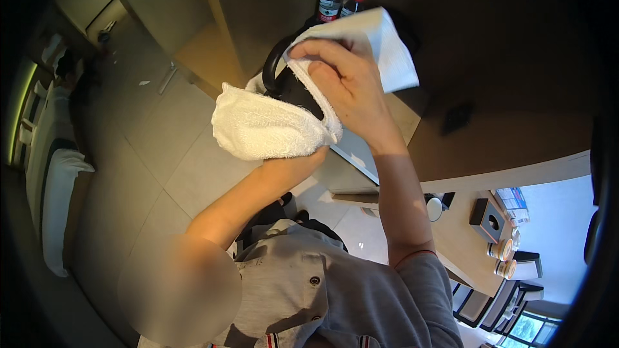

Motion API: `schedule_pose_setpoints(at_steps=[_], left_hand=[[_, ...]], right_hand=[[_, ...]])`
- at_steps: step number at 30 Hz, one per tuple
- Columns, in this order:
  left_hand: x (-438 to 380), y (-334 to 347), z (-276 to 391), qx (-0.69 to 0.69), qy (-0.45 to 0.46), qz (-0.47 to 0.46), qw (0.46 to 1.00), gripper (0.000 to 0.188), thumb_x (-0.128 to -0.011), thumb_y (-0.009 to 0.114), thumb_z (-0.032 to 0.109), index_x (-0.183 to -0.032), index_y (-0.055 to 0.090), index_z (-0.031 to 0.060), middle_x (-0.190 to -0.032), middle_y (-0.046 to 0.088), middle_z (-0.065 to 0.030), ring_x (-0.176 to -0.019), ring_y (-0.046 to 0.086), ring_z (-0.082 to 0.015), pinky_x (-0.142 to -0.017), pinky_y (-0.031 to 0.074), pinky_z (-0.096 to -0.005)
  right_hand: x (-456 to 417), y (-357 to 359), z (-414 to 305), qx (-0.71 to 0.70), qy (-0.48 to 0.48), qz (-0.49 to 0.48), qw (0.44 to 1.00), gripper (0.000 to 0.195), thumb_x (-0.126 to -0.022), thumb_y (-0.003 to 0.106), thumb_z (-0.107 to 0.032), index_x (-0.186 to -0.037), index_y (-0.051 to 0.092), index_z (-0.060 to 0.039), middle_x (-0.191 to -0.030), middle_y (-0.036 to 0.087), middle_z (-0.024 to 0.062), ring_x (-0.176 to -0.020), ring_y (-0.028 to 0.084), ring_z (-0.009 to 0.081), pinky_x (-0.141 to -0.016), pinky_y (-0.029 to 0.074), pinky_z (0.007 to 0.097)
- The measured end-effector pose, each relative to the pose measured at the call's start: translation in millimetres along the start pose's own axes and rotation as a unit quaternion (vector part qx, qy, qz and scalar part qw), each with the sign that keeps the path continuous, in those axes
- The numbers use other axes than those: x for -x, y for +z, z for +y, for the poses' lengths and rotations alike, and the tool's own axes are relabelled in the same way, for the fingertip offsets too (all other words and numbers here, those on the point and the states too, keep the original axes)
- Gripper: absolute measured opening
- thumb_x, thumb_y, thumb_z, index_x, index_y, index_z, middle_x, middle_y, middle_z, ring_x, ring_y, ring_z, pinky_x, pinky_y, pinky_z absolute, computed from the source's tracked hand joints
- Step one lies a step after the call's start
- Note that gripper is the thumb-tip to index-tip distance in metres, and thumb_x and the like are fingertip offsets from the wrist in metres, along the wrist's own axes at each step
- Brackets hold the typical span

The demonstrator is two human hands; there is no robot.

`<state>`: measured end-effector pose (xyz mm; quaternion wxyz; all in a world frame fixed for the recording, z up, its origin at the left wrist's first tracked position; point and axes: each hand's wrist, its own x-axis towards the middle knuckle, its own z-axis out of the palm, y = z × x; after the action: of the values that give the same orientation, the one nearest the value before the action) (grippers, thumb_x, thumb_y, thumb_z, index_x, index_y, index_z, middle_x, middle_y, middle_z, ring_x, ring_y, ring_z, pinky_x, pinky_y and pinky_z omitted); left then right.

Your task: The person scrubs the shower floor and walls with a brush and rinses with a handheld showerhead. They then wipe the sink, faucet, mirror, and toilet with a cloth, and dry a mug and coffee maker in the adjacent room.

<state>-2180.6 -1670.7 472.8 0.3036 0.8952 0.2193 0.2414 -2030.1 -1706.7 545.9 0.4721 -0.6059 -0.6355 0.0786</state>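
Observation:
A white terry cloth drapes over my left hand, so only its wrist edge shows and its fingers are hidden. My right hand pinches the cloth's raised edge between thumb and fingers. A smoother white cloth or folded part of it spreads out behind that hand; whether it is one piece I cannot tell. Between the two hands a curved black handle shows beside a dark opening, possibly a kettle, partly covered by the cloth. Past the cloth stand two plastic bottles with red caps.
Brown cabinet panels surround the far side and right. A desk at lower right bears a tissue box and round tubs. A bed with white linen lies far left, across a tiled floor.

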Motion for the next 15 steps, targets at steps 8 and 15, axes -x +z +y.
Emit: schedule_pose_setpoints(at_steps=[8,15], left_hand=[[-6.7,21.7,-20.9,-0.111,0.010,0.018,0.994,0.046,-0.077,0.065,0.030,-0.119,0.058,0.0133,-0.117,0.060,-0.0095,-0.115,0.052,-0.0301,-0.102,0.036,-0.0454],[-55.0,15.4,-78.9,-0.161,0.096,-0.122,0.975,0.032,-0.076,0.066,0.025,-0.104,0.065,0.0095,-0.102,0.064,-0.0121,-0.101,0.058,-0.0332,-0.092,0.042,-0.0444]], right_hand=[[-13.9,7.0,45.7,-0.183,0.110,-0.064,0.975,0.036,-0.077,0.064,-0.023,-0.102,0.057,0.0018,-0.085,0.064,0.0108,-0.077,0.058,0.0166,-0.072,0.046,0.0310],[-25.5,51.2,100.8,-0.251,0.220,0.243,0.911,0.013,-0.088,0.059,-0.012,-0.086,0.064,0.0004,-0.075,0.065,0.0025,-0.062,0.055,0.0078,-0.057,0.044,0.0235]])
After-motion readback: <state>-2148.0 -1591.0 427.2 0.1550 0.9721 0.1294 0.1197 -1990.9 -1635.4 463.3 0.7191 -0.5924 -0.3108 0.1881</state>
